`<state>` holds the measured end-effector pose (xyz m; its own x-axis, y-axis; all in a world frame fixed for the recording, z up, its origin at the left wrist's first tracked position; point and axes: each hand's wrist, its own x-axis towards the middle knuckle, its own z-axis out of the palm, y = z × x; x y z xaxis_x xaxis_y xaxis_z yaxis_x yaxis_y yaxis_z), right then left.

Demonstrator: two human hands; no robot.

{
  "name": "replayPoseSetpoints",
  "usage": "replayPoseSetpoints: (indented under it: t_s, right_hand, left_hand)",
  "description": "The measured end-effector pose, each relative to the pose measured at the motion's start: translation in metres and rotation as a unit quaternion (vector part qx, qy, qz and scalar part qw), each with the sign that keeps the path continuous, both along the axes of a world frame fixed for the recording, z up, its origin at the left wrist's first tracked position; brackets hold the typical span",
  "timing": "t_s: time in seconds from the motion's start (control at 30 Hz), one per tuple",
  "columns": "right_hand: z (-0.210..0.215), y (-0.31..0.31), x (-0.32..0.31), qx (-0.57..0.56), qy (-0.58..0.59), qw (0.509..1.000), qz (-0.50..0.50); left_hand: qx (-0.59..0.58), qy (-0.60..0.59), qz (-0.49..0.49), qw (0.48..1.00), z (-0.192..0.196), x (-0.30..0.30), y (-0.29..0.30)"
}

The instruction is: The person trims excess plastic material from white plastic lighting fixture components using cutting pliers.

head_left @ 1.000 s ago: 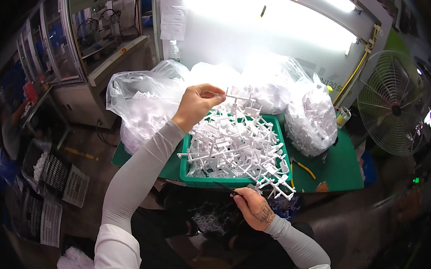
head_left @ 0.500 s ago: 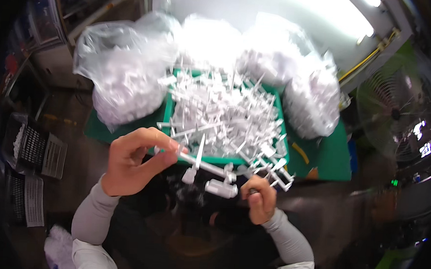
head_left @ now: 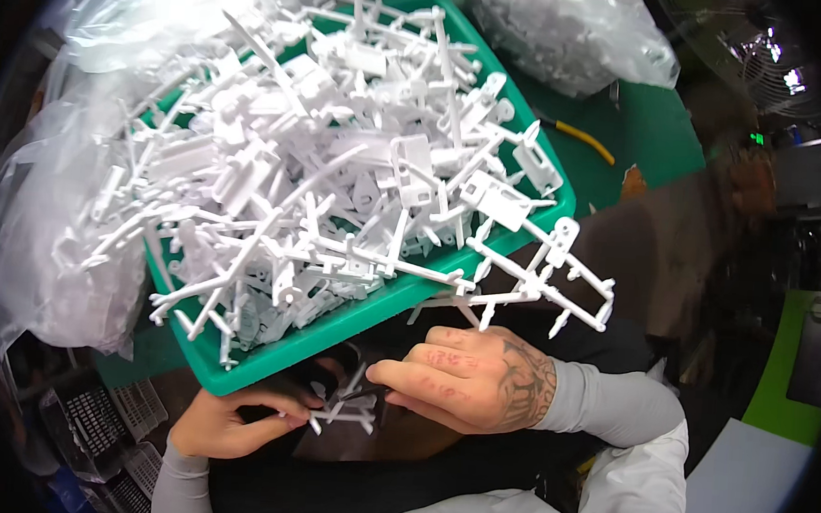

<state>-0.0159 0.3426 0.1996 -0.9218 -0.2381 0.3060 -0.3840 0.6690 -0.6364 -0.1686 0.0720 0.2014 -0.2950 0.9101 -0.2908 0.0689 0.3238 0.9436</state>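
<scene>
**L hand [head_left: 231, 424] and R hand [head_left: 464, 377] at one white frame [head_left: 344, 415]**

L pinches its end, in front of green tray [head_left: 331, 332]; R grips dark tool [head_left: 357, 394] close by. This pc. seems unfinished; many white parts [head_left: 406, 176] are left in tray. Qty done: cannot tell.

The white plastic piece [head_left: 349, 416] is an openwork of thin rods and short stubs, pinched near 1 end in the fingers [head_left: 270, 399] of the left hand [head_left: 217, 425], just below the green tray's [head_left: 330, 343] near rim. The slim dark tool [head_left: 362, 392] points leftward from the right hand [head_left: 478, 378] over the piece; contact is unclear.
</scene>
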Motion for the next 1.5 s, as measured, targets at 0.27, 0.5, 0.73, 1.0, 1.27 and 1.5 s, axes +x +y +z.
replayPoseSetpoints:
  t_s: [0.27,0.5,0.73,1.0,1.27,1.5]
  right_hand:
    - [0.002,-0.011,0.016,-0.025,0.026,0.998,0.056]
    - [-0.01,-0.037,0.047,-0.141,-0.106,0.984,-0.026]
    - [-0.024,-0.035,0.081,-0.436,-0.376,0.814,0.079]
    - [-0.031,-0.047,0.101,-0.558,-0.285,0.779,0.025]
    - [-0.015,-0.036,0.079,-0.48,-0.233,0.846,-0.007]
    - [-0.045,-0.029,0.058,-0.52,-0.224,0.819,-0.091]
  left_hand:
    - [0.021,0.063,-0.032,0.997,-0.001,0.022,-0.003]
    - [0.09,0.131,-0.015,0.987,0.024,0.055,-0.003]
    - [0.217,-0.167,0.033,0.961,0.009,0.081,0.0]
    - [0.22,-0.206,0.064,0.951,-0.007,0.087,0.01]
    - [0.268,-0.252,0.118,0.922,-0.022,0.097,0.034]
    - [0.206,-0.099,0.253,0.94,-0.016,0.107,0.054]
